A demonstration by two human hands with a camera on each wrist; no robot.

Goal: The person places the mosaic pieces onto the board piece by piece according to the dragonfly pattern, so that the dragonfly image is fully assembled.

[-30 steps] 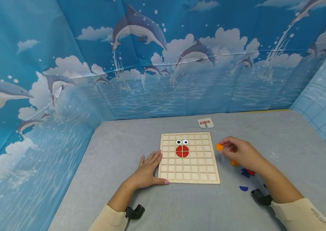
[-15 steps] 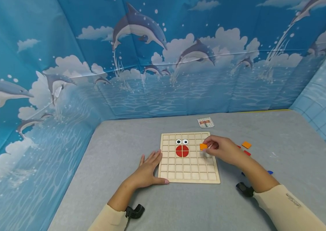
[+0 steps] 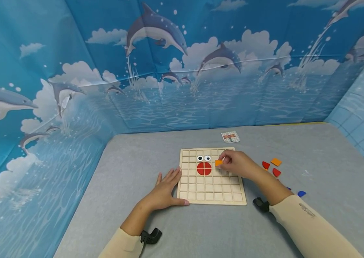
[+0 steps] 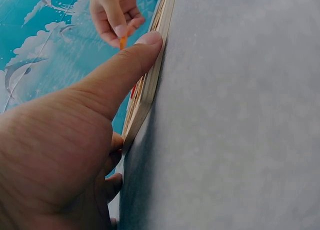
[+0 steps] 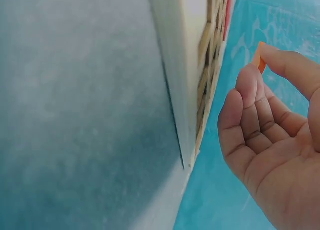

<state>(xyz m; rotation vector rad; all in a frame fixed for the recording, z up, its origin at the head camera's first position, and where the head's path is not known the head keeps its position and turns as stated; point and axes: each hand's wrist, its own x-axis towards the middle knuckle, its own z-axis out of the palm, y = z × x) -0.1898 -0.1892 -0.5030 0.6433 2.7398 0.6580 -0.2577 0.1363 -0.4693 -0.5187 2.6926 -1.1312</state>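
A wooden grid board (image 3: 214, 197) lies on the grey table, and red quarter pieces (image 3: 204, 168) form a disc in its cells under two eye pieces (image 3: 203, 158). My right hand (image 3: 238, 164) pinches an orange square tile (image 3: 218, 163) between thumb and fingertips, just right of the red disc and above the board. The same orange tile (image 5: 260, 57) shows at the fingertips in the right wrist view. At the board's left side rests my left hand (image 3: 164, 191), fingers straight and spread, its thumb (image 4: 135, 58) along the near edge.
Right of the board lie an orange tile (image 3: 276, 162), red quarter pieces (image 3: 276, 172) and a blue half-round piece (image 3: 301, 193); my right forearm partly covers the group. A small printed card (image 3: 230, 136) lies behind the board. A dolphin-print curtain (image 3: 182, 100) stands at the back.
My right hand has carried the orange tile leftward from beside the board to over it, near the red disc. Loose pieces at the right have come into view. My left hand stays put.
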